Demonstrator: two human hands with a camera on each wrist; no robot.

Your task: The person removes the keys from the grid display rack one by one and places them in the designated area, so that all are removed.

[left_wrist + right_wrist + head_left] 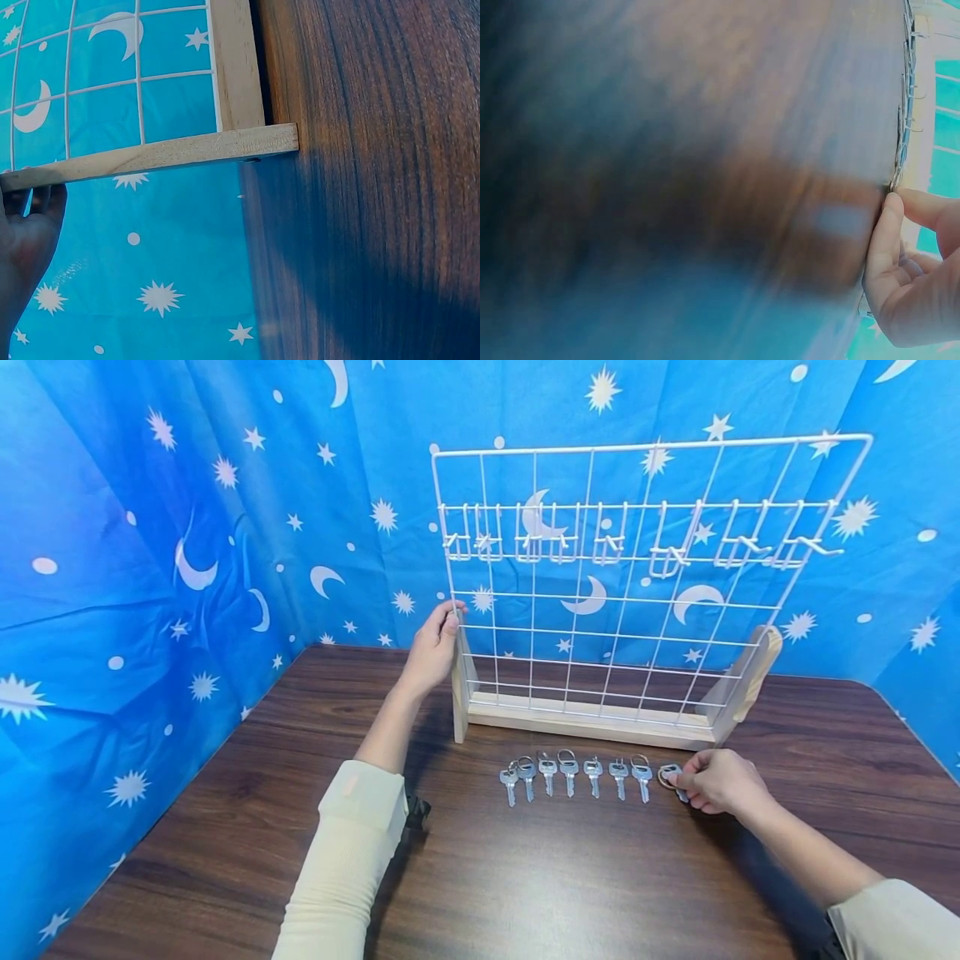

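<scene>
A white wire grid rack point(588, 720) with a pale wooden base stands upright on the table. My left hand point(433, 647) grips the top of its left wooden side post point(172, 154), thumb in front in the head view. Down at the right end of a row of silver keys, my right hand point(722, 781) pinches a silver key point(670, 772) with a ring, low over the tabletop. Its fingers hide part of that key. The other keys point(568, 767) lie side by side in front of the base, most with a ring at the top.
Several white wire hooks point(670, 556) hang across the upper part of the grid, prongs toward me. The dark wood table point(570, 877) reaches back to a blue cloth point(360, 560) with moons and stars. The right wooden post point(753, 672) stands just behind my right hand.
</scene>
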